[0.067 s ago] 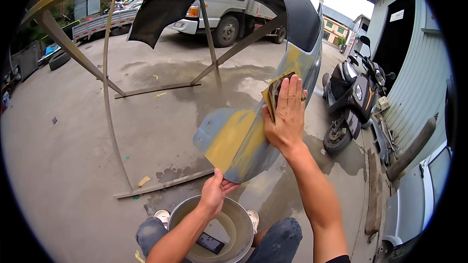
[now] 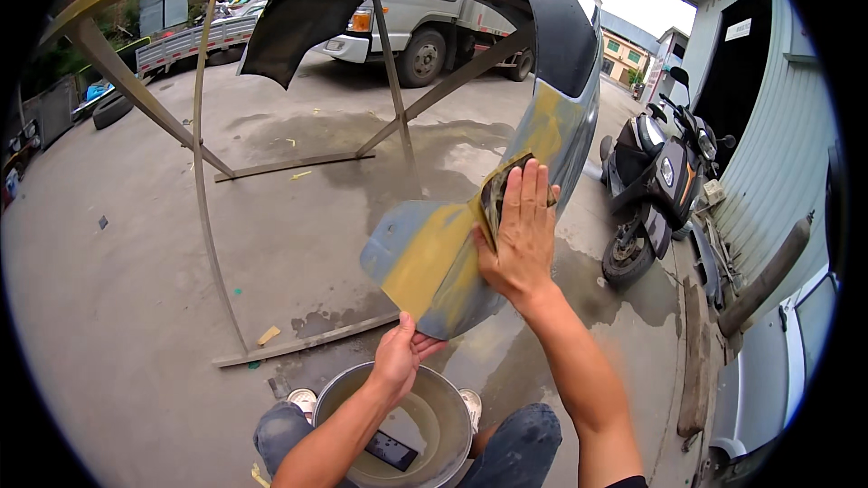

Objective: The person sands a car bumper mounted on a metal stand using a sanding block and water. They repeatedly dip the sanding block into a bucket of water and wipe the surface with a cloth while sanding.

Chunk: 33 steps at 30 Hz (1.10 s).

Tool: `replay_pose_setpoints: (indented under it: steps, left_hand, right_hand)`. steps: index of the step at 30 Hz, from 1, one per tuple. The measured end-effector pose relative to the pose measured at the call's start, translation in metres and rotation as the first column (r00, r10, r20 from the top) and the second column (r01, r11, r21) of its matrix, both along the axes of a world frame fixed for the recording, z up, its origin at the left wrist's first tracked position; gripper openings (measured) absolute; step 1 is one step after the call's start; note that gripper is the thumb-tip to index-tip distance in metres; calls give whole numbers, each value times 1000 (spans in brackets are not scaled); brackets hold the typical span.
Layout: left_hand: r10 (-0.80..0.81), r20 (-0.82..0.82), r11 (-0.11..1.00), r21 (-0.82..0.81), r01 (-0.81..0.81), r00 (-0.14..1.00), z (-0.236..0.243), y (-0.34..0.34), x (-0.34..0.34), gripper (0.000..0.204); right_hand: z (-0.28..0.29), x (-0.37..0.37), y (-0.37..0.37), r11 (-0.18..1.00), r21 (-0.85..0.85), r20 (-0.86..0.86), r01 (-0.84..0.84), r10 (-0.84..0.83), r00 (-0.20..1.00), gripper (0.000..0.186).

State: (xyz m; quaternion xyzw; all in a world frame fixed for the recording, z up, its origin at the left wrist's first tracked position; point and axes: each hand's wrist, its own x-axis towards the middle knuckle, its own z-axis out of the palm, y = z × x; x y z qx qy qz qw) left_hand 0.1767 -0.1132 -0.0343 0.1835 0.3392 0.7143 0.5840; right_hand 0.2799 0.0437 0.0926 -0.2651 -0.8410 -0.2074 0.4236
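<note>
A car bumper [image 2: 425, 258], grey-blue with yellow filler patches, hangs down from a metal stand in front of me. My left hand [image 2: 400, 360] pinches its bottom edge between thumb and fingers. Against the outer face, my right hand [image 2: 519, 244] presses a folded piece of sandpaper [image 2: 492, 201], tan at the edge with a dark, wet-looking surface. Its fingers lie extended over the paper, which they partly hide. Below, between my knees, stands a metal bucket [image 2: 463, 411] of cloudy water, with a dark flat block [image 2: 391, 450] in it.
The stand's yellowish frame [image 2: 207, 217] spreads to the left, with a dark panel [image 2: 303, 32] hanging from it. Beyond is a white truck [image 2: 425, 27]. A black scooter [image 2: 665, 172] stands to the right beside a gas cylinder [image 2: 768, 276] and a silver door [image 2: 768, 389]. The concrete is wet in patches.
My right hand and the sandpaper have slid down and slightly left along the bumper. My left hand keeps its hold at the bottom edge.
</note>
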Motion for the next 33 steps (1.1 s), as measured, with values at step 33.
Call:
replay_pose_setpoints:
  steps: [33]
  left_hand:
    - [9,11,1000,-26,-8,1000,-8,6,-1,55]
  right_hand:
    - [36,-2,23,999,0,111,32,-32,993,85]
